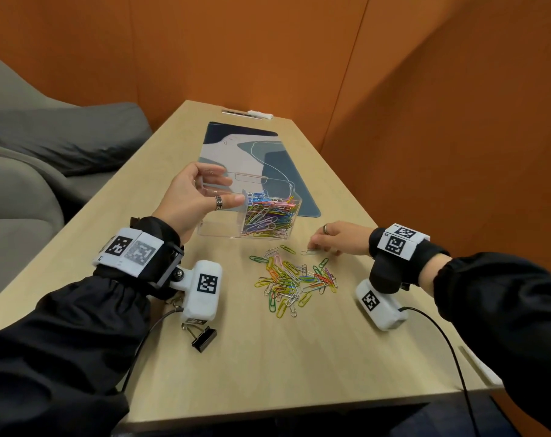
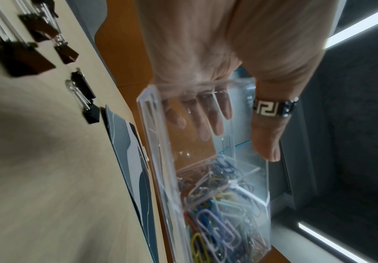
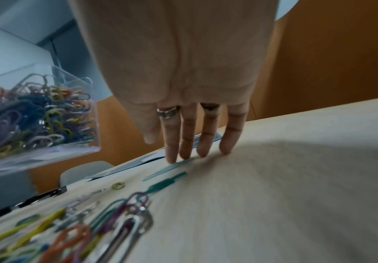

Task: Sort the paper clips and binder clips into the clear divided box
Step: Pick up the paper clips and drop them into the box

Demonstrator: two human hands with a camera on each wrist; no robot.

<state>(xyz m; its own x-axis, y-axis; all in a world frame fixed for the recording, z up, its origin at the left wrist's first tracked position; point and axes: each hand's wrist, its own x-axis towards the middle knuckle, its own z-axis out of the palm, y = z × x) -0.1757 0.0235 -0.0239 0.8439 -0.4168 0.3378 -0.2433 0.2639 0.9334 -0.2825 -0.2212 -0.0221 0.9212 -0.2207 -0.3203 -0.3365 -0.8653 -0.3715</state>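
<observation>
Now gather the stray clip while you keep the box tilted and steady.

Your left hand (image 1: pixel 194 197) holds the clear divided plastic box (image 1: pixel 269 236) off the pale wooden table (image 1: pixel 299 348), thumb along one side wall and fingers (image 2: pixel 202 113) spread behind the other, with the filled compartment lowest and the other compartment bare. Keep that tilt gentle, or the heaped clips may spill over the rim. Your right hand (image 1: pixel 337 239) lies flat, its straight fingertips (image 3: pixel 172 156) pressing a pale blue paper clip (image 1: pixel 308 252) just beside the loose pile of coloured paper clips (image 1: pixel 294 277). Slide it toward the pile, then pinch several at once. Judging from the box, the black binder clips (image 2: pixel 37 30) near your left wrist belong in the bare compartment.
</observation>
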